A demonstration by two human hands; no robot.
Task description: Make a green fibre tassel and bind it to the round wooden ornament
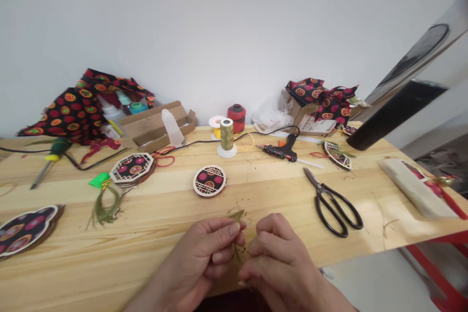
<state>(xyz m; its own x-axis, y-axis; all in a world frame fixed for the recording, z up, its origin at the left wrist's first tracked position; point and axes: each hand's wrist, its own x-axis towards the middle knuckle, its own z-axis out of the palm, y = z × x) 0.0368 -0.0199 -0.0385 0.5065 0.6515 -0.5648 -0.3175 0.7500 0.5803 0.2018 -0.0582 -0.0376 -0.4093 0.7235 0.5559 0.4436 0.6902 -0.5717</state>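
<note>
Watching through the head camera from far off, I judge the handwork to be partway along, with the olive-green tuft of thread (pixel 238 214) between the hands and not yet laid down as a finished piece. My left hand (pixel 211 248) has thumb and forefinger closed in a pinch on that tuft, its tip poking out beyond them over the wooden tabletop (pixel 109 265), just short of the round ornament (pixel 209 181). My right hand (pixel 280 258) is curled close beside it, fingers bent inward; I cannot tell whether they grip a strand, as the knuckles hide it. As for what looks done, the round ornament has its pale lattice over patterned cloth, though I see no cord or tassel on it. Further along, to my eye, is the octagonal ornament (pixel 132 168), with a red cord loop (pixel 166 157) at one side and an olive-green tassel (pixel 106 204) lying near its lower edge; whether the two are joined I cannot make out. The fan-shaped ornament (pixel 337 155) has green strands by it too. What seems left is the tuft itself. The olive-green thread spool (pixel 226 135) stands upright behind the round ornament, and the black-handled scissors (pixel 331 204) lie apart from both hands, blades nearly together.
</note>
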